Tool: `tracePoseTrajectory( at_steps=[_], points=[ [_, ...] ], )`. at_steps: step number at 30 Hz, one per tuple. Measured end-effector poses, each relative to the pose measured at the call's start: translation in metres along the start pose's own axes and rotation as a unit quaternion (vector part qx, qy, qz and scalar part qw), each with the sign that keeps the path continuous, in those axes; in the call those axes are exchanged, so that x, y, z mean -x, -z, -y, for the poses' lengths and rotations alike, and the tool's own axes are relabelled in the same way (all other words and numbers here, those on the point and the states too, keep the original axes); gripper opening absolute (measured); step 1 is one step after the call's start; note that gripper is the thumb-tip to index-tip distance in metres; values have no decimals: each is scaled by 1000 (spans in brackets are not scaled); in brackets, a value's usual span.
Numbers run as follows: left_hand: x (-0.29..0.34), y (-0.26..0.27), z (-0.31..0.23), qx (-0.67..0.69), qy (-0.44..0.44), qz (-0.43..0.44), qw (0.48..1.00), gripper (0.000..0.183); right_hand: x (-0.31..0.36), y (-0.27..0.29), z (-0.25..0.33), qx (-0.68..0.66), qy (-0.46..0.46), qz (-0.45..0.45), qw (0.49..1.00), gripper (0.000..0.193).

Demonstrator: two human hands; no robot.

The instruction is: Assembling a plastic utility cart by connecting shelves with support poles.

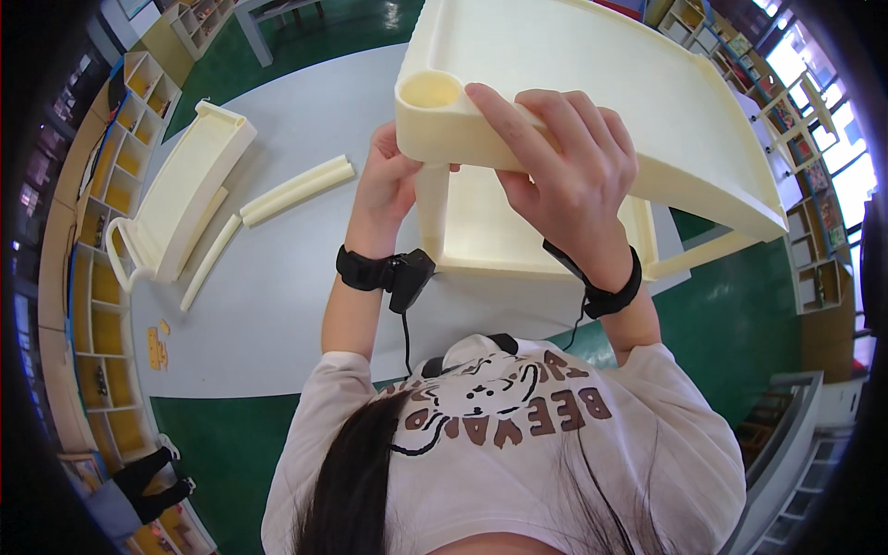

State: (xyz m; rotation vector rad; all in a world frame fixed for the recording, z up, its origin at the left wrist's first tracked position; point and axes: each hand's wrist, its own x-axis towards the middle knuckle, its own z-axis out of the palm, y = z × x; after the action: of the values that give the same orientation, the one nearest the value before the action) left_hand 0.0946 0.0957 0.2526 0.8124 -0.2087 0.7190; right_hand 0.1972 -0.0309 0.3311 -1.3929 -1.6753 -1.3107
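A cream plastic cart-like frame stands in front of me, with an upper tray (pixel 592 55), a lower tray (pixel 509 227) and posts joining them. At the upper tray's near left corner is a round socket (pixel 431 91). My left hand (pixel 387 176) is closed at the top of the corner post (pixel 432 203), right under that socket; its fingertips are partly hidden behind the post. My right hand (pixel 573 153) grips the tray's near edge, its index finger reaching toward the socket and its thumb below on the side wall. Black straps with small devices circle both wrists.
Left on the grey table (pixel 277 342) lie a cream tray with a curved handle (pixel 190 176), thick cream tubes (pixel 296 190), a thinner tube (pixel 211 264) and small tan pieces (pixel 157 347). Shelving (pixel 97 314) lines the left wall. Another person (pixel 148 490) is at lower left.
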Motion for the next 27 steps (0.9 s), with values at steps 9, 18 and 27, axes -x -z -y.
tracePoseTrajectory(
  at_steps=[9,18,27],
  points=[
    [6,-2,2,-44,-51,20,998,23,2,-3,-2,7,9,-14,1000,45],
    [14,-12,4,-105,-105,-31,988,21,2,-6,-2,10,13,-16,1000,43],
    [19,-20,11,-246,-192,-130,941,14,0,-8,0,14,10,-7,1000,41]
  ],
)
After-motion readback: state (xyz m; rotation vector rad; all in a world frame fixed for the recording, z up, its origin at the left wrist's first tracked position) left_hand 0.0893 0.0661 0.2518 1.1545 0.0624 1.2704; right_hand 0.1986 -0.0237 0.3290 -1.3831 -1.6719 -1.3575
